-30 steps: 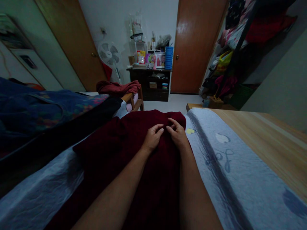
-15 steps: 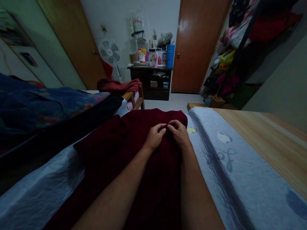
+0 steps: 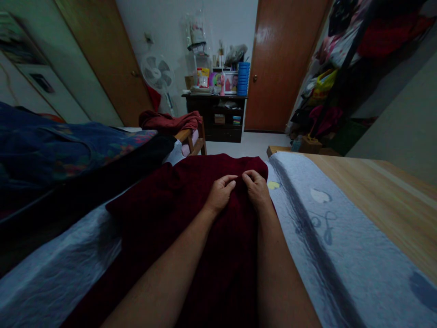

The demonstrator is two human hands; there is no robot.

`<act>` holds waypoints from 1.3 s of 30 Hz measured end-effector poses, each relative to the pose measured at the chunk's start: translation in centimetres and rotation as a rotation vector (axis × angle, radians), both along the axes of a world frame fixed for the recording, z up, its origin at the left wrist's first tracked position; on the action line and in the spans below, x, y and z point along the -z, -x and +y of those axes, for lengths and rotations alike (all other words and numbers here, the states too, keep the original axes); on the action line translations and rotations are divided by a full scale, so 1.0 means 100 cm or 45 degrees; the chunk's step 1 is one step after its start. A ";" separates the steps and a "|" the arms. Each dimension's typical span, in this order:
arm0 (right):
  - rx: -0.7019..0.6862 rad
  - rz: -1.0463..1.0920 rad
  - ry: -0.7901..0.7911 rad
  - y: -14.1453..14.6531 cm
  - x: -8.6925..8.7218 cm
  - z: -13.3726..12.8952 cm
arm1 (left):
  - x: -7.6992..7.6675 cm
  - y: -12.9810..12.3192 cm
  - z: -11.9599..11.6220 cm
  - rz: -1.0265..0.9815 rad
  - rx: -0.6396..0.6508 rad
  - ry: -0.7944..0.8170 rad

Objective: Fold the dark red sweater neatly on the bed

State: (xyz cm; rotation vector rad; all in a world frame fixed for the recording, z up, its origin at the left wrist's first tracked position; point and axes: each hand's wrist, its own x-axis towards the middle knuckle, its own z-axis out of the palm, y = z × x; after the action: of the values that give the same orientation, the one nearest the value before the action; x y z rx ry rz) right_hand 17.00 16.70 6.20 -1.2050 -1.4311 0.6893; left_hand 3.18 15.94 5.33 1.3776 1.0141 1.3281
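We have the wide, dark red, soft-looking cloth (image 3: 153,200) spread over the pale blue-grey, heart-printed bed cover (image 3: 344,259), which appears to carry its weight so that both hands are spared for a fine grip. Our left hand (image 3: 219,196) pinches the cloth between thumb and index finger, near its far right corner, with the remaining fingers curled loosely. Our right hand (image 3: 257,189) pinches it likewise, just beside the left. We judge that these opposed pinches control a short stretch of fabric between the fingertips; any smaller part there is too dark to tell. Both forearms extend over the cloth; whether they bear on it, we cannot tell. The dark blue, flower-patterned fabric bundle (image 3: 71,148) lies to the left, apart from both hands, presumably outside their working area.
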 end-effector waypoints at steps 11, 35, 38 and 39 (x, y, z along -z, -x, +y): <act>0.006 0.014 -0.005 0.000 0.004 0.003 | 0.002 0.003 0.002 -0.187 0.096 0.133; 0.173 -0.519 0.221 0.003 0.039 0.002 | 0.021 0.010 0.007 0.797 -0.357 -0.059; 0.148 -0.449 0.232 0.005 0.040 0.001 | 0.026 0.010 0.008 0.817 -0.324 -0.127; 0.143 -0.386 0.238 0.004 0.039 0.003 | 0.027 0.011 0.008 0.823 -0.294 -0.144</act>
State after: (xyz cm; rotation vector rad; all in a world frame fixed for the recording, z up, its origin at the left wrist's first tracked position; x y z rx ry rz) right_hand 16.58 16.99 2.29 -1.5767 -1.5571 0.5896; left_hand 2.13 16.72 2.58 1.8807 1.5814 1.1282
